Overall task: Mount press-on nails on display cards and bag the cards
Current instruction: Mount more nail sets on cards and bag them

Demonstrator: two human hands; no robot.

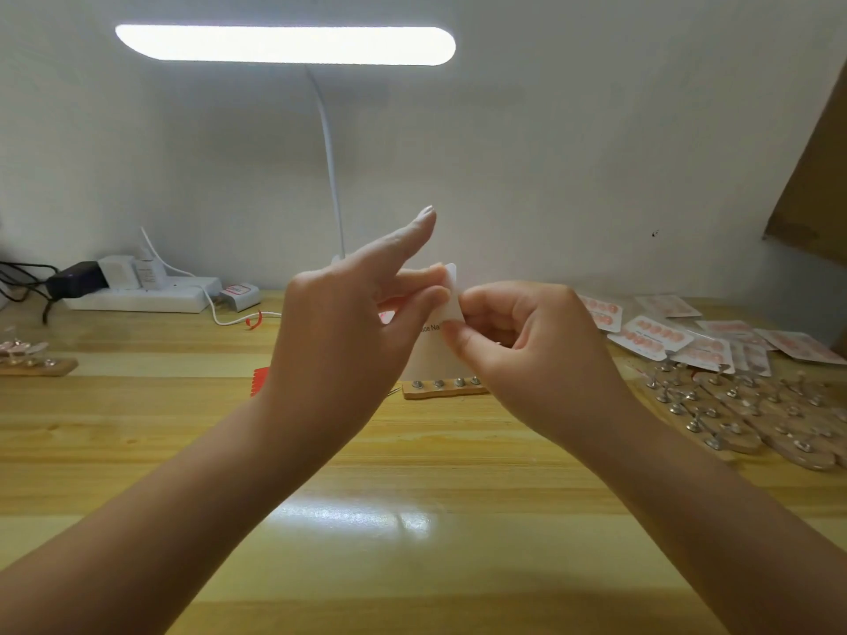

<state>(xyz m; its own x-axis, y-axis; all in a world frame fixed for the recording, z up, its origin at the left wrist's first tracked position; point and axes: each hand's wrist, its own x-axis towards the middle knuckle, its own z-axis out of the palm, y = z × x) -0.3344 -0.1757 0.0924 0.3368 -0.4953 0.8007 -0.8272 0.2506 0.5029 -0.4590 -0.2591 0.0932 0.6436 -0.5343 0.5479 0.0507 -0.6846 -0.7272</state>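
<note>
The left hand [348,323] pinches a white display card [433,346] between thumb and middle fingers, its index finger stretched straight up and away. The right hand [527,341] grips the same card's right edge with curled fingers and thumb, and the card is held upright above the tabletop [412,520]. Just behind the card lies a wooden strip with metal studs [444,388]. To the right, more wooden nail holders [751,414] lie in a heap, and beyond them finished cards with pink nails [678,334]. A lit desk lamp [284,44] hangs overhead; a power strip [137,297] sits far left.
</note>
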